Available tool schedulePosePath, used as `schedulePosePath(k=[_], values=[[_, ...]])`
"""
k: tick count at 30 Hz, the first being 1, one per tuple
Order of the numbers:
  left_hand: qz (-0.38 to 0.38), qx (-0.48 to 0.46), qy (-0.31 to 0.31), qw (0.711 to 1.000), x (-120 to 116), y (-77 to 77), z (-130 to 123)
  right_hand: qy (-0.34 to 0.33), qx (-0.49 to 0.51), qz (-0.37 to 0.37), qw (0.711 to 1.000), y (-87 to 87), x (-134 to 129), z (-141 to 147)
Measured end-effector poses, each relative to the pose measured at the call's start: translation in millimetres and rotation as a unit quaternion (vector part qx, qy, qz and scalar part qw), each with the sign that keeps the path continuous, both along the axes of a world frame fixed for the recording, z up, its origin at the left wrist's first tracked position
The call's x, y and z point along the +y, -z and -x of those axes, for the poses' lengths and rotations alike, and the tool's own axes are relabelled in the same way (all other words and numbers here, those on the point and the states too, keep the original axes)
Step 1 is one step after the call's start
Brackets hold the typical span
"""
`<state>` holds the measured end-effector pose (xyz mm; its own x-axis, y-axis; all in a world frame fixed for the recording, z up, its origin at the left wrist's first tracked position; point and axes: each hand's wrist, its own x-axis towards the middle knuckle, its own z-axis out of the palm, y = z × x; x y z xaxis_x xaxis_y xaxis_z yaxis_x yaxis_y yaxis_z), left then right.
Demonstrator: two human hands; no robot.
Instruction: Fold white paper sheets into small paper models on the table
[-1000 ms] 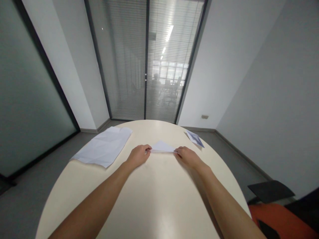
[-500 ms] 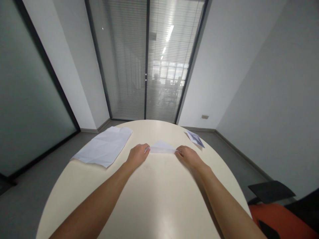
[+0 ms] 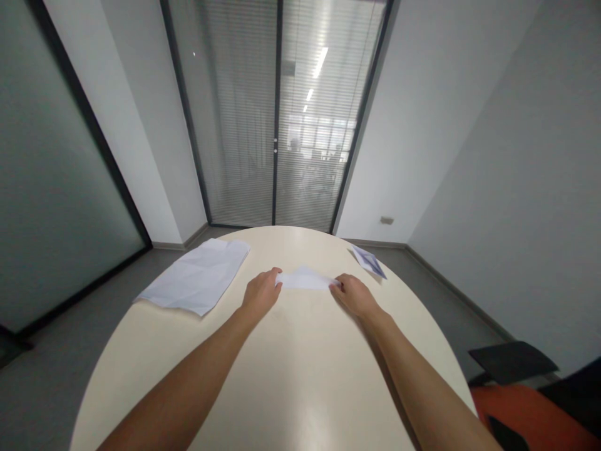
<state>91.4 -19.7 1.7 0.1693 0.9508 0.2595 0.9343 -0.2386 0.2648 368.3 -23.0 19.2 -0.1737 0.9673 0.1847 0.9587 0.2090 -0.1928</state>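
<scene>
A folded sheet of white paper (image 3: 305, 279) spans the space between my two hands, just above or on the table; which of the two I cannot tell. Its upper edge rises to a low peak in the middle. My left hand (image 3: 261, 293) pinches the paper's left end, thumb and fingers on either side of it. At the opposite end, my right hand (image 3: 355, 294) is closed on the paper with its fingers curled under. Parts of both ends are hidden by the fingers.
White sheets (image 3: 197, 277) lie at the left of the round cream table (image 3: 282, 376). A small folded paper (image 3: 369, 262) with a bluish-grey pattern rests near the right edge. An orange chair (image 3: 530, 413) with a black armrest (image 3: 514, 361) stands at the lower right.
The paper between my hands has tilted so its front strip looks broader and its peak lower. My left fingers have shifted slightly at their end; the other papers stay put.
</scene>
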Motion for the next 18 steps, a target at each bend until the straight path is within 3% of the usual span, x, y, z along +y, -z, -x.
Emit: schedulePosePath(k=[8,12,15,18], values=[[0.001,-0.005,-0.016,1.0,0.5,3.0,-0.8,0.039,0.006,-0.013,0.999,7.7,7.3,-0.7],[-0.036,-0.003,-0.005,0.999,0.6,5.1,-0.9,0.059,0.006,-0.004,0.998,10.8,8.8,-0.2],[-0.077,0.002,0.036,0.996,3.2,7.9,-0.6,0.08,0.013,-0.004,0.997,13.9,7.8,0.8],[-0.08,0.006,0.115,0.99,9.1,12.5,0.3,0.079,0.022,-0.035,0.996,15.1,5.7,1.6]])
